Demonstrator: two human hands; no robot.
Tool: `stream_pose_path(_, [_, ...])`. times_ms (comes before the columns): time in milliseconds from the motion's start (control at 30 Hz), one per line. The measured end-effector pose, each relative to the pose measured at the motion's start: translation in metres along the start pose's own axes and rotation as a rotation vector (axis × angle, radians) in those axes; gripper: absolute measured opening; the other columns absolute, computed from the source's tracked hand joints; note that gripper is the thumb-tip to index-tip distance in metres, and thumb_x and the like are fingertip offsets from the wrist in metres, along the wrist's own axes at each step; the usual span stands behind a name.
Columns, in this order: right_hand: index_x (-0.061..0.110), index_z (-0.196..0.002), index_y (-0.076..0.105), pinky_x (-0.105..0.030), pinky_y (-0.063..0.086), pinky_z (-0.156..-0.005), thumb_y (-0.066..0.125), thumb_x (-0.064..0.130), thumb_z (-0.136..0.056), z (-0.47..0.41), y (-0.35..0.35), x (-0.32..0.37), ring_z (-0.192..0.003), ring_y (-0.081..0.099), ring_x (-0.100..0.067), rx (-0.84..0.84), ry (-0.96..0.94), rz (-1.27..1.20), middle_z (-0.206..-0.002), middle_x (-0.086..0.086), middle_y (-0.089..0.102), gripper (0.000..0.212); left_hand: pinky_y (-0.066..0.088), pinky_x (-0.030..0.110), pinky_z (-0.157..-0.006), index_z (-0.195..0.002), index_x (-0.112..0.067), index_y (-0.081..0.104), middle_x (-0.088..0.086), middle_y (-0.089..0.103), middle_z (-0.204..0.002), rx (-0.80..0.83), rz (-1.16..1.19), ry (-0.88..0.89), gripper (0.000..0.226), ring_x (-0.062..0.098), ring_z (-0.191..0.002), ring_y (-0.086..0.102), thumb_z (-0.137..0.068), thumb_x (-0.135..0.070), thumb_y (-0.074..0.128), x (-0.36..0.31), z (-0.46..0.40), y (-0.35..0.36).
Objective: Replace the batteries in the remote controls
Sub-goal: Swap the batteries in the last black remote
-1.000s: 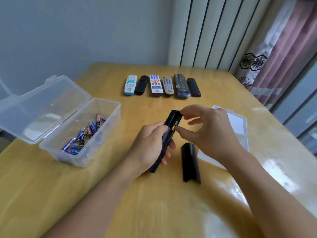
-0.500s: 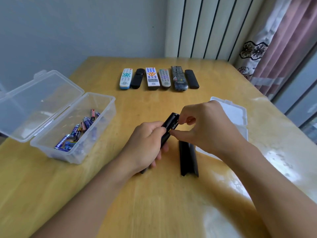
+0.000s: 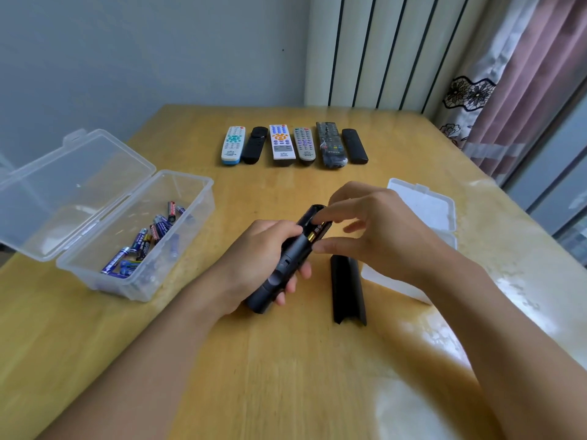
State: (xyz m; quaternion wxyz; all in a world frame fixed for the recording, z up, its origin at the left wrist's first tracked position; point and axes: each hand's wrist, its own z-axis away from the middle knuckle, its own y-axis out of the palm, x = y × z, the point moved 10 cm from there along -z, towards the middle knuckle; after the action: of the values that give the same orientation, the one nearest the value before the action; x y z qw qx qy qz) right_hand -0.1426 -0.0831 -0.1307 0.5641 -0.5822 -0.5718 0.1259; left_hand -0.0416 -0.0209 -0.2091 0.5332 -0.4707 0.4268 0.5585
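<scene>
Left hand (image 3: 254,258) comes in from the near left, forearm angled up across the wooden table (image 3: 286,376). Its fingers are wrapped round the black remote (image 3: 287,265), thumb along the top, fingertips showing under the right edge. I read the remote as lifted off the table, tilted, far end pointing up and right.

Right hand (image 3: 374,236) reaches in from the near right and hovers over the remote's far end. Fingers are spread apart and mostly straight; the forefinger tip sits in the open battery bay, the thumb tip lies against the remote's right side. I see no pinch on anything.

In the bay, one battery (image 3: 314,235) shows: gold end, dark body. Print on it is too small for me to read.

The black battery cover (image 3: 347,290) lies flat on the table just right of the remote, apart from both hands.

Far centre: a row of six remotes (image 3: 293,144), side by side, keys up. Their labels are illegible.

Left: a clear plastic box (image 3: 139,281), lid hinged open to the left, holding loose batteries (image 3: 143,242), mostly blue and purple wrappers, one red. Wrapper lettering is there but I cannot make it out.

Right, behind the right hand: a second clear box (image 3: 425,204), partly hidden.
</scene>
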Motion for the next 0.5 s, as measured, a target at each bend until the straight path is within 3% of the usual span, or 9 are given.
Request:
stream_pose_path(67, [0.022,-0.091,0.079,-0.032,0.058,-0.077,0.086,0.034,-0.074,-0.001,0.004,0.002,-0.089,0.066,-0.011,-0.010,0.026,-0.102,-0.102,0.004,0.068,0.021,0.047,0.028,-0.042,-0.090,-0.012,0.065,0.016,0.068,-0.073,0.068,-0.054,0.020,0.030,0.024,-0.051,0.056,-0.098,-0.036,0.048,-0.004,0.001,0.003])
stream_pose_path(167, [0.016,-0.075,0.077,-0.038,0.059,-0.069,0.088,0.041,-0.064,0.000,0.005,-0.005,-0.073,0.071,-0.018,-0.007,0.120,-0.302,-0.079,-0.002,0.075,0.030,0.046,0.028,-0.042,-0.087,-0.021,0.070,0.014,0.068,-0.075,0.158,-0.104,0.042,0.018,0.021,-0.051,0.056,-0.091,-0.035,0.059,-0.007,0.005,0.011])
stream_pose_path(233, [0.008,-0.071,0.075,-0.024,0.055,-0.055,0.090,0.032,-0.059,0.001,0.004,-0.011,-0.061,0.071,-0.015,0.013,0.160,-0.430,-0.068,-0.006,0.075,0.031,0.045,0.027,-0.042,-0.086,-0.021,0.070,0.014,0.068,-0.077,0.197,-0.107,0.052,0.014,0.020,-0.051,0.056,-0.089,-0.032,0.061,-0.008,0.007,0.015])
stream_pose_path(300, [0.004,-0.074,0.069,-0.021,0.053,-0.052,0.093,0.016,-0.058,0.002,0.004,-0.013,-0.058,0.073,-0.019,0.032,0.182,-0.508,-0.066,-0.012,0.074,0.031,0.045,0.027,-0.042,-0.086,-0.020,0.068,0.013,0.068,-0.078,0.219,-0.136,0.072,0.008,0.019,-0.051,0.055,-0.087,-0.027,0.063,-0.009,0.008,0.017])
stream_pose_path(400, [0.009,-0.087,0.063,-0.036,0.061,-0.056,0.093,0.012,-0.054,0.002,0.004,-0.016,-0.063,0.075,-0.034,0.047,0.228,-0.575,-0.072,-0.019,0.072,0.045,0.045,0.028,-0.042,-0.082,-0.024,0.069,0.011,0.069,-0.077,0.234,-0.182,0.111,0.005,0.019,-0.051,0.055,-0.085,-0.021,0.066,-0.012,0.009,0.018])
stream_pose_path(500, [0.006,-0.092,0.062,-0.036,0.061,-0.058,0.091,0.005,-0.056,0.003,0.006,-0.016,-0.063,0.074,-0.036,0.077,0.247,-0.660,-0.076,-0.029,0.067,0.045,0.045,0.028,-0.042,-0.082,-0.029,0.072,0.009,0.070,-0.076,0.227,-0.232,0.142,0.010,0.018,-0.051,0.055,-0.086,-0.020,0.068,-0.013,0.009,0.015])
